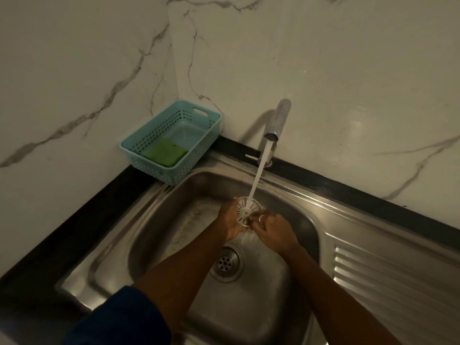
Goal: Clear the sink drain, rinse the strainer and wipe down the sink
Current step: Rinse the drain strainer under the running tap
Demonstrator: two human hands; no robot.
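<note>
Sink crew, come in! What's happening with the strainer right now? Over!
Left hand and right hand both grip strainer. Faucet water hitting it. Drain open, nothing blocking.

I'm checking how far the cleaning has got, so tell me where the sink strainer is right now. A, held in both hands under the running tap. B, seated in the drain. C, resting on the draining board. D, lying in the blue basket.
A: the white strainer sits between the left hand and right hand, with the stream from the tap hitting it, above the open drain.
</note>
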